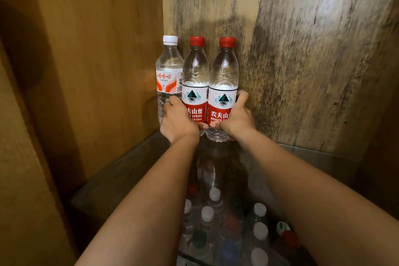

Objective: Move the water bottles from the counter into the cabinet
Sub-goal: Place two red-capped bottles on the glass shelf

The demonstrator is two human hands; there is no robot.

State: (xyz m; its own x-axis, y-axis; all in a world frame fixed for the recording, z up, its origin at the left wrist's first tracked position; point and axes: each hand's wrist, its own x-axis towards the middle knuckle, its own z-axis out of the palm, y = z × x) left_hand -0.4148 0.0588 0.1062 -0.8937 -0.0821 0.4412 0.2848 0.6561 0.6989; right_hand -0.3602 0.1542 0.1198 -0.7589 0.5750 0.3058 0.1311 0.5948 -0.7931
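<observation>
Nearest to us, low between our forearms, a cluster of other bottles (218,220) stands blurred, only their white, red and green caps clear. Beyond them both arms reach forward and slightly inward, wrists nearly level, over a dark shiny shelf (121,170) inside the wooden cabinet (97,49).

Our left hand (180,120) grips the lower half of the middle bottle (195,84), thumb across its front near the base, fingers curled behind it and touching the white-capped bottle (169,75) just to the left. Our right hand (236,117) grips the right bottle (223,88) the same way, fingertips wrapped round its right side at the label, thumb under the front. The two thumbs almost meet between the bottles.

All three bottles stand upright in a row, side by side and touching, long axes vertical, caps up, labels facing us. We cannot tell whether the two held ones rest on the shelf. Behind them rises the rough wooden back wall (302,60).
</observation>
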